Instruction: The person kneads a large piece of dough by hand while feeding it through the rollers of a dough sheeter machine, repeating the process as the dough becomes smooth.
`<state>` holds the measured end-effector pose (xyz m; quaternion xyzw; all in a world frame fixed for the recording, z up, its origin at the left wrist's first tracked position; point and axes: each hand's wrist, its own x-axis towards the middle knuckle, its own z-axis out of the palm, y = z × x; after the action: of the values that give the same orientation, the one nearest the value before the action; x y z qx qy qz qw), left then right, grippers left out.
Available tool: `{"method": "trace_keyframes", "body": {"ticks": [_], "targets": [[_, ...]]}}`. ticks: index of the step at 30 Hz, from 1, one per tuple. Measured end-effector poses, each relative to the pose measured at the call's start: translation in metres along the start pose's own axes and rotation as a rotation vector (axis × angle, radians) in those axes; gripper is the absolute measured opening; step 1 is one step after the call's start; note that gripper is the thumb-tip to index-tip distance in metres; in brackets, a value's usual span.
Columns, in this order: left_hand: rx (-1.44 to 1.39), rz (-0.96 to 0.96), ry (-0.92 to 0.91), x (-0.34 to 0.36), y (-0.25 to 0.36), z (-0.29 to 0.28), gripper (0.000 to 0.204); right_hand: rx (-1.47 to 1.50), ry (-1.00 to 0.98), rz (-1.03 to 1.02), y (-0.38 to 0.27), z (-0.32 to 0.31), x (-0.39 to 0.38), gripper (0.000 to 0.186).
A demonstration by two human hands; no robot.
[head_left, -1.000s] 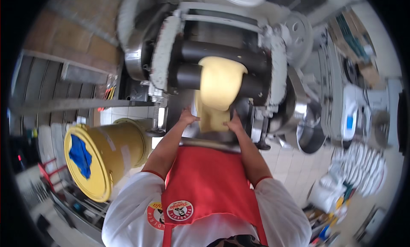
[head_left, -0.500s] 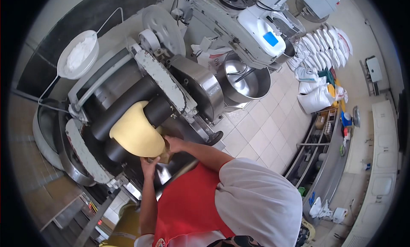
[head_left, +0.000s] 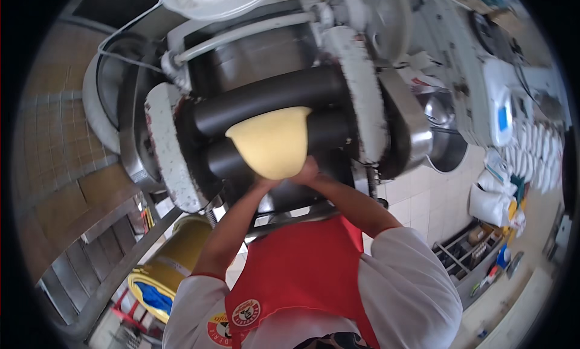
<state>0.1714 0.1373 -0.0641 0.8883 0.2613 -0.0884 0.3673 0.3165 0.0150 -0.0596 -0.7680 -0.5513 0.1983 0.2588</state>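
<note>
1. We hold the pale yellow dough sheet (head_left: pixel 273 140) at its lower end, where it hangs out from between the two dark rollers (head_left: pixel 266 98) of the dough-rolling machine (head_left: pixel 169 150), about midway between the machine's white side plates.
2. Our left hand (head_left: pixel 266 181) and right hand (head_left: pixel 307 169) sit close together under the sheet's rounded lower edge; both seem closed on it from below, though we cannot tell the exact finger grip.
3. To do this well, we judge we should keep the sheet centred between the side plates, support it evenly with both hands, and keep the fingers low, well away from the nip of the rollers.
4. Around us: a yellow drum (head_left: pixel 172 267) with a blue liner stands at lower left, a steel mixing bowl (head_left: pixel 444 140) at the right, and white sacks (head_left: pixel 492 198) on the tiled floor beyond.
5. The metal bar (head_left: pixel 290 219) across the machine's front lies near our forearms and limits how far we can lower the sheet.
</note>
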Motion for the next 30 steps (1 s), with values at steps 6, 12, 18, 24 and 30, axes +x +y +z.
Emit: {"method": "trace_keyframes", "body": {"ticks": [6, 12, 18, 24, 30], "targets": [[-0.087, -0.172, -0.058, 0.0, 0.014, -0.002, 0.071, 0.039, -0.187, 0.08, -0.017, -0.037, 0.02, 0.053], [-0.013, -0.434, -0.246, 0.016, 0.049, -0.039, 0.06, 0.009, -0.534, 0.369, -0.041, -0.075, 0.056, 0.072], [-0.523, -0.237, 0.356, -0.033, 0.042, -0.045, 0.059, 0.228, -0.139, 0.507, -0.038, -0.043, -0.002, 0.082], [-0.201, -0.186, 0.435, 0.03, -0.002, -0.025, 0.056, -0.301, 0.19, 0.221, 0.086, 0.024, 0.031, 0.046], [-0.362, -0.192, 0.345, 0.017, -0.027, -0.02, 0.056, 0.09, -0.175, 0.232, 0.013, -0.026, 0.034, 0.046]]}}
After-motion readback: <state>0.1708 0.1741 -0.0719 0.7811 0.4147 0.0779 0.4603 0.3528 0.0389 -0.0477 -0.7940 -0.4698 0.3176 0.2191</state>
